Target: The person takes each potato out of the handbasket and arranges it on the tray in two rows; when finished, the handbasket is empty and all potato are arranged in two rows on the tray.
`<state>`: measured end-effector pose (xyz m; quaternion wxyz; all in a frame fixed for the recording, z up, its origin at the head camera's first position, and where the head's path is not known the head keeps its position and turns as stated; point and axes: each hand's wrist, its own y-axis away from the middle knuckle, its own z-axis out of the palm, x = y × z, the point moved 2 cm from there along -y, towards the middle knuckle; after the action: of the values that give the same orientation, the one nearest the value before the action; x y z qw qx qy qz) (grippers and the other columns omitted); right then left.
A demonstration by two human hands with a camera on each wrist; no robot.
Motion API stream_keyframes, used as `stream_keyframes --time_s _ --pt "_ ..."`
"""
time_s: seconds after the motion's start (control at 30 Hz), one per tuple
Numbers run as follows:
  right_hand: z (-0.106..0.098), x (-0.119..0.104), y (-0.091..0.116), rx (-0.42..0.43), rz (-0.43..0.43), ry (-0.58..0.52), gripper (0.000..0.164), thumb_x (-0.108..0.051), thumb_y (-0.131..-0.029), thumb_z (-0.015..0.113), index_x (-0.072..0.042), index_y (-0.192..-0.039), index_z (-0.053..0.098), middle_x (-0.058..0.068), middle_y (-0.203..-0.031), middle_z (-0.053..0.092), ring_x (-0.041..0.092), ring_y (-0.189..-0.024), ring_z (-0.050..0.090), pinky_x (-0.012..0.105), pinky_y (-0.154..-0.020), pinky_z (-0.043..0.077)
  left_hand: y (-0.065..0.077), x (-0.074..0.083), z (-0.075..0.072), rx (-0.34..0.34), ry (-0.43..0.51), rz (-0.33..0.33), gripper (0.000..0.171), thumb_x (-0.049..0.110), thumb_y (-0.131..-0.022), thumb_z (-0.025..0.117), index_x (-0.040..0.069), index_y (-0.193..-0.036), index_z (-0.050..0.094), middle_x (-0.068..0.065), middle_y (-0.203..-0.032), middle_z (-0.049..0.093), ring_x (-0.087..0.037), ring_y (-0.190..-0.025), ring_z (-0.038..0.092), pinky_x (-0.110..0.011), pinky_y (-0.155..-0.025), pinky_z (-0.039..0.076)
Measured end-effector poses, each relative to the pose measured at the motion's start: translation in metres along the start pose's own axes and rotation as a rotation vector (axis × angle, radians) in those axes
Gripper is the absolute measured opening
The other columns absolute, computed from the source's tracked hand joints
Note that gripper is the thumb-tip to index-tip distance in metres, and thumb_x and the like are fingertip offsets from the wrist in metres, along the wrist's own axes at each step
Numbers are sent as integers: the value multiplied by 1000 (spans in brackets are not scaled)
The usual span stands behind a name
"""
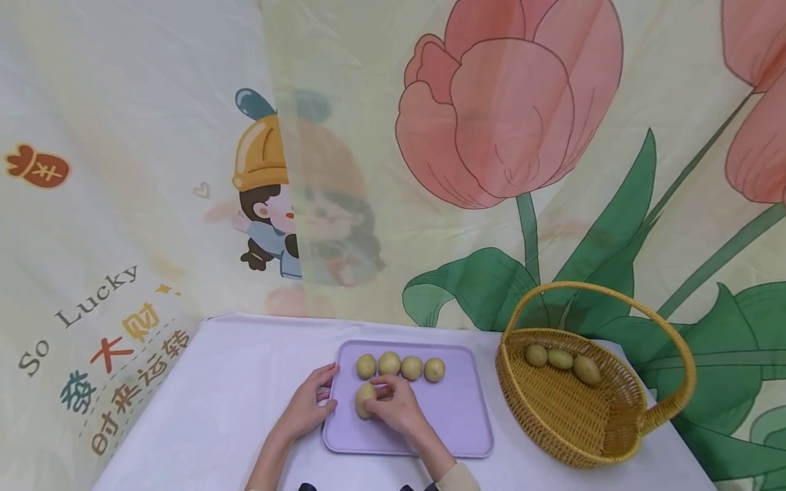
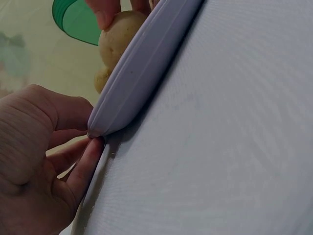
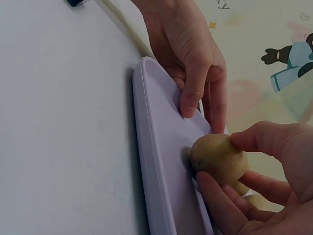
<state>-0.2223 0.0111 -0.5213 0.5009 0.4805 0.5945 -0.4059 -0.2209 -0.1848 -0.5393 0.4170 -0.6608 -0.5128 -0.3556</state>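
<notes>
A lilac tray lies on the white table. My left hand is at its left edge, thumb and fingers gripping the rim. With thumb and fingertips, my right hand holds a potato over the left part of the tray, low against its surface. Behind it, several potatoes form a row along the tray's far side. In the left wrist view the tray's raised wall hides part of the held potato.
Right of the tray stands a wicker basket with a tall arched handle. Three potatoes lie at its far side. A printed cloth backdrop hangs behind the table.
</notes>
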Motion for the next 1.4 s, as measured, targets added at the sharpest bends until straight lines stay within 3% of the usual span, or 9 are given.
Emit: stream_keyframes --time_s 0.23,0.47,0.77,1.4 --pt "4 -2 1 -17 7 -32 39 4 -74 73 10 -111 64 9 -83 62 18 -75 66 31 -61 63 -1 -3 1 2 3 7 59 -15 -76 66 -15 -133 51 -27 -141 47 -38 -113 56 -32 -94 57" --pt "3 -2 0 6 6 69 37 -1 -72 75 7 -108 66 5 -78 64 12 -60 62 24 -55 59 -1 -5 1 2 -2 -2 60 -15 -76 67 -14 -134 51 -26 -141 47 -37 -113 56 -33 -95 56" --pt "2 -1 -1 -11 60 45 36 -1 -75 76 7 -108 66 7 -82 61 13 -59 61 27 -56 60 -2 -4 1 1 5 -12 60 -16 -76 66 -14 -134 51 -25 -142 47 -35 -113 56 -31 -94 56" --pt "-3 -6 1 -44 5 144 31 -7 -80 74 8 -106 66 5 -81 62 11 -59 57 24 -50 56 0 -1 0 4 -19 -5 60 -14 -75 67 -13 -133 52 -25 -140 48 -38 -112 56 -35 -95 56"
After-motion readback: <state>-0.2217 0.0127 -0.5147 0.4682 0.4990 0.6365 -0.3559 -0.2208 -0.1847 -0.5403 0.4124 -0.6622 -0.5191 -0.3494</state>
